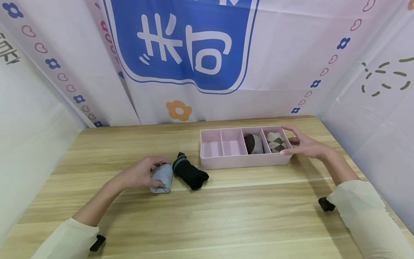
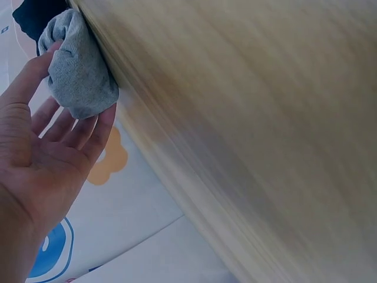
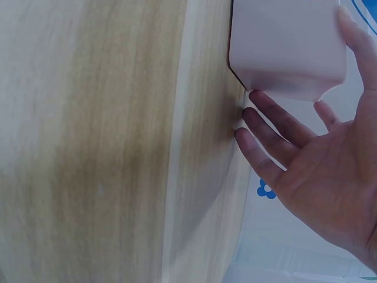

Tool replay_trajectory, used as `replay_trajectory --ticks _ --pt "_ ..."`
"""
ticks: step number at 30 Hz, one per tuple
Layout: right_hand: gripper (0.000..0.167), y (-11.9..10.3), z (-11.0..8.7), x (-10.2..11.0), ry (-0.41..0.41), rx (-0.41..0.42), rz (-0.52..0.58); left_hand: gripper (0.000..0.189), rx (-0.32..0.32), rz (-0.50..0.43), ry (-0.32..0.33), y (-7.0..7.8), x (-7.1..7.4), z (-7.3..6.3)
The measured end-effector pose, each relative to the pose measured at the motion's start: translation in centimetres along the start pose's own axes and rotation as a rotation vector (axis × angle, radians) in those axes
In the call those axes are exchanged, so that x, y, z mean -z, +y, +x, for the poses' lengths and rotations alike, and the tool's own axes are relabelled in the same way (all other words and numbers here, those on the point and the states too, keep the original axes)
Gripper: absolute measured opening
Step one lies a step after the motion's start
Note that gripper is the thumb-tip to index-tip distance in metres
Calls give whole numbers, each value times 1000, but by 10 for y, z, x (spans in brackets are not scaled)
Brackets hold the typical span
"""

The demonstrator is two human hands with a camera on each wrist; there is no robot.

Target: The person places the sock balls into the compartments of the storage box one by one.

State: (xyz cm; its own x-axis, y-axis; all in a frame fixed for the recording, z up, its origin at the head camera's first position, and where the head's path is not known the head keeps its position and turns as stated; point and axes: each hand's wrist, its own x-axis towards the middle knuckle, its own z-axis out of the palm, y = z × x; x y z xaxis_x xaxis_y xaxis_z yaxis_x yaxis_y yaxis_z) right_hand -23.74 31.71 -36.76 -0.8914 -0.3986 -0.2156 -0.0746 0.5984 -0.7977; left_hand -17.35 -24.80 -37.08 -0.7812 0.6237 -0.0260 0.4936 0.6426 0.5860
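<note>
My left hand (image 1: 147,174) pinches a rolled grey sock (image 1: 162,178) between thumb and fingers, low over the table. The left wrist view shows the sock's soft folded bundle (image 2: 79,71) between the thumb and fingertips. Right beside it lies a black sock bundle (image 1: 190,172) with a pale patterned cuff. My right hand (image 1: 305,144) spans the right end of a pink divided box (image 1: 239,162), thumb on the front side and forefinger at the back corner. Inside the box, a brown-and-grey sock roll (image 1: 253,144) and an argyle sock roll (image 1: 276,142) occupy the two right compartments.
The two left compartments (image 1: 211,147) of the box show bare pink bottoms. A wood-grain table (image 1: 207,219) carries everything. Behind it hangs a printed cloth backdrop (image 1: 275,72), with white side panels left and right.
</note>
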Motion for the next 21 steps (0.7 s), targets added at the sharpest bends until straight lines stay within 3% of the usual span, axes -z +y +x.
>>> replay_trajectory --ticks 11,21 --pt "102 2 1 1 1 -1 0 61 30 -47 -13 0 2 0" --pt "102 4 1 1 9 16 -5 62 8 -116 2 3 10 -1"
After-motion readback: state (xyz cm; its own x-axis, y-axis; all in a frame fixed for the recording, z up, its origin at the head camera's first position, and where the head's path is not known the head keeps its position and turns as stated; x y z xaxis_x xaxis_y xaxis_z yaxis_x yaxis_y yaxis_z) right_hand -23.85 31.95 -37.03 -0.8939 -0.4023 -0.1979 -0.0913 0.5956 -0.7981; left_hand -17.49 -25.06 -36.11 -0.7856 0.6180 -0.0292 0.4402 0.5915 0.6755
